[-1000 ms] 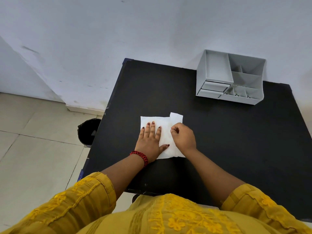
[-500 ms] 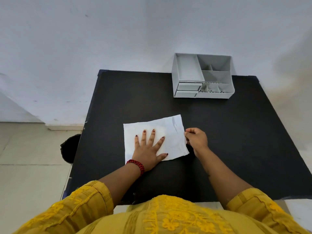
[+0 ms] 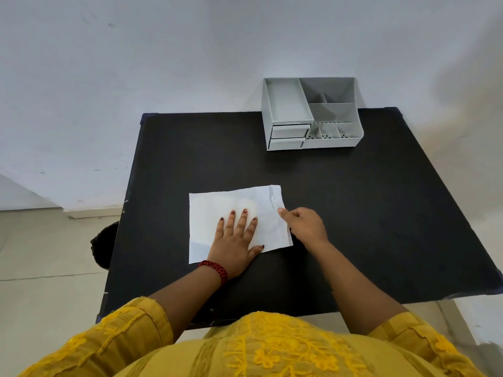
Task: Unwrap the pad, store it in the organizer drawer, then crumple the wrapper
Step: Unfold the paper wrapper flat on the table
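Note:
A white wrapper lies unfolded and flat on the black table, near its front middle. My left hand presses flat on the wrapper with fingers spread. My right hand is curled at the wrapper's right edge, its thumb and fingertips pinching that edge. I cannot tell the pad apart from the white sheet. The grey organizer stands at the table's far edge against the wall. Its two small drawers on the front left are closed.
A black bin stands on the tiled floor to the left of the table. A white wall rises right behind the table and organizer. My yellow sleeves and clothing fill the bottom of the view.
The folded wrapper has been opened out to the right into a wider sheet. My right hand went from the middle to the right edge. My left hand spread its fingers.

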